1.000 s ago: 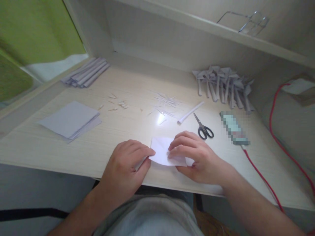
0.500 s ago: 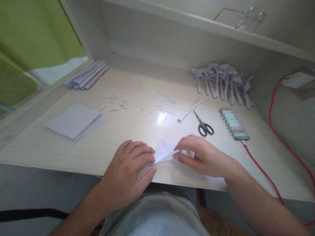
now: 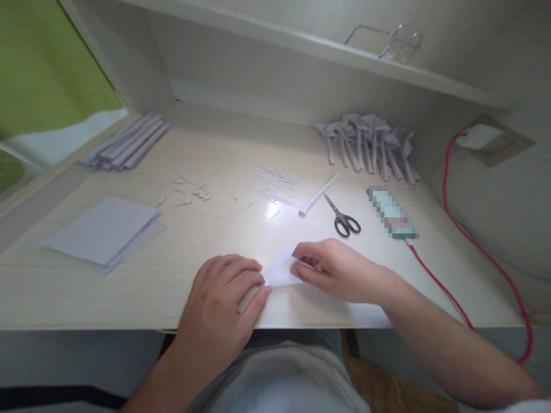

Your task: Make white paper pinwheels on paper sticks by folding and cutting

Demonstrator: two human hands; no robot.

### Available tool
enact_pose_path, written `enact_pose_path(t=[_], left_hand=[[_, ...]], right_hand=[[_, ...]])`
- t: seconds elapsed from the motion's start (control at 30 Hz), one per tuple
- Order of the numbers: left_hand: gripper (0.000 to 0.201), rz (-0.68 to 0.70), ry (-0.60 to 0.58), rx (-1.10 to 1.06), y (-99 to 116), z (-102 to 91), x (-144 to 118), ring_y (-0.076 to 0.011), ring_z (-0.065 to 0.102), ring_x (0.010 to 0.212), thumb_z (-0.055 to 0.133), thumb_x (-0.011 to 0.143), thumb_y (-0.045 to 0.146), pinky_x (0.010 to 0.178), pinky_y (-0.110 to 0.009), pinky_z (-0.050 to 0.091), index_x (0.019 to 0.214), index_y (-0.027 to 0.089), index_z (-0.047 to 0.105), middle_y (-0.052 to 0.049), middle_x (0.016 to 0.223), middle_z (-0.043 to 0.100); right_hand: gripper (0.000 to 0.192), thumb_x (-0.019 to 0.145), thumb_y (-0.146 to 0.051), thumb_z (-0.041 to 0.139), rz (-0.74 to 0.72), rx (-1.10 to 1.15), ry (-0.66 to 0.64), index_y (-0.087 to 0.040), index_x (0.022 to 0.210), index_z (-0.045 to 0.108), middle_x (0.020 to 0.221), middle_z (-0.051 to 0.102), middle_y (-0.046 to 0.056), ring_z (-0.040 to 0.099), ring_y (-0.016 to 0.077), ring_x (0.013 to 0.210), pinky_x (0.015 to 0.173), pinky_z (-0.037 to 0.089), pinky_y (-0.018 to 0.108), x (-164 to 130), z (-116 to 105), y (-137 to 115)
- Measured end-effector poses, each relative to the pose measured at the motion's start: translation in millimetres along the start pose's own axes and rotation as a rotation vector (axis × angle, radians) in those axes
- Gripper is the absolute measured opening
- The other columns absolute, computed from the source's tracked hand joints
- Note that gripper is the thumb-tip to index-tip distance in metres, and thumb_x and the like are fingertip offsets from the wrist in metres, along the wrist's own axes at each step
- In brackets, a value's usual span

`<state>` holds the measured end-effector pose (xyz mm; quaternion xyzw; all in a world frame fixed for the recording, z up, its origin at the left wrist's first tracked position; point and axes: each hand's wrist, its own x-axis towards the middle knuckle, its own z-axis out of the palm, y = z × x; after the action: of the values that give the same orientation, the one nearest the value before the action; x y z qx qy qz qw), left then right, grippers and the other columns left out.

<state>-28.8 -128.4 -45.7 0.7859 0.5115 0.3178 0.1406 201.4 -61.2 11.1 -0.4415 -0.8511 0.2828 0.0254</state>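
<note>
A white sheet of paper (image 3: 279, 273), folded over, lies flat near the table's front edge between my hands. My left hand (image 3: 226, 295) holds down its left corner with the thumb and fingertips. With thumb and curled fingers, my right hand (image 3: 333, 268) pinches the folded part from the right and hides that end. Beyond my right hand lie black-handled scissors (image 3: 343, 219). A rolled paper stick (image 3: 318, 195) rests to their left, and a scatter of thin white paper strips (image 3: 278, 182) lies farther left.
On the left are a stack of paper squares (image 3: 103, 232), several rolled paper tubes (image 3: 127, 141) and short pointed bits (image 3: 200, 192). Paper pinwheels (image 3: 370, 140) lie at the back right. A phone (image 3: 391, 212) with a red cable (image 3: 439, 281) sits at right. A shelf (image 3: 301, 43) spans above.
The raised flap of the paper has come down flat, with my right hand moving slightly left along it. My left hand stays at the left corner. The camera view has shifted.
</note>
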Motion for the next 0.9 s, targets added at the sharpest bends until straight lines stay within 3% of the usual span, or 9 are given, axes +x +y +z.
enact_pose_path(t=[0.13,0.4,0.57,0.7,0.9], left_hand=[[0.012,-0.063,-0.004,0.018,5,1.6,3,-0.0261,0.062,0.099,0.061,0.095,0.022,0.091,-0.048,0.045,0.088,0.022,0.071,-0.005,0.100,0.073],[0.007,-0.116,0.000,0.026,11,8.5,5,-0.0261,0.061,0.098,0.065,0.093,0.024,0.088,-0.046,0.043,0.088,0.022,0.069,-0.005,0.099,0.072],[0.006,-0.120,0.053,0.034,10,7.9,3,-0.0260,0.061,0.097,0.066,0.092,0.024,0.087,-0.046,0.042,0.087,0.023,0.069,-0.004,0.097,0.072],[0.008,-0.140,0.065,0.048,10,8.6,3,-0.0261,0.061,0.097,0.066,0.093,0.025,0.088,-0.046,0.041,0.086,0.023,0.068,-0.004,0.097,0.072],[0.010,-0.161,0.059,0.053,10,8.6,5,-0.0257,0.061,0.097,0.063,0.095,0.021,0.087,-0.046,0.040,0.086,0.022,0.068,-0.004,0.097,0.072]], right_hand=[[0.016,0.096,-0.023,0.058,0.050,0.010,0.057,-0.018,0.082,0.063,0.068,0.060,-0.002,0.048,0.0106,0.061,0.059,0.028,0.026,4,6,-1],[0.019,0.099,-0.027,0.054,0.122,-0.096,0.140,-0.018,0.084,0.062,0.073,0.065,0.002,0.058,0.0155,0.067,0.063,0.033,0.028,7,23,-4],[0.019,0.098,-0.027,0.053,0.119,-0.121,0.184,-0.019,0.082,0.059,0.073,0.065,0.003,0.060,0.0173,0.067,0.064,0.035,0.029,7,31,-1],[0.013,0.098,-0.026,0.054,0.109,-0.111,0.223,-0.018,0.092,0.062,0.078,0.069,0.004,0.063,0.0187,0.069,0.065,0.038,0.029,8,34,1],[0.020,0.103,-0.030,0.048,0.067,-0.163,0.237,-0.017,0.094,0.061,0.078,0.068,0.005,0.063,0.0198,0.069,0.065,0.039,0.030,8,41,2]])
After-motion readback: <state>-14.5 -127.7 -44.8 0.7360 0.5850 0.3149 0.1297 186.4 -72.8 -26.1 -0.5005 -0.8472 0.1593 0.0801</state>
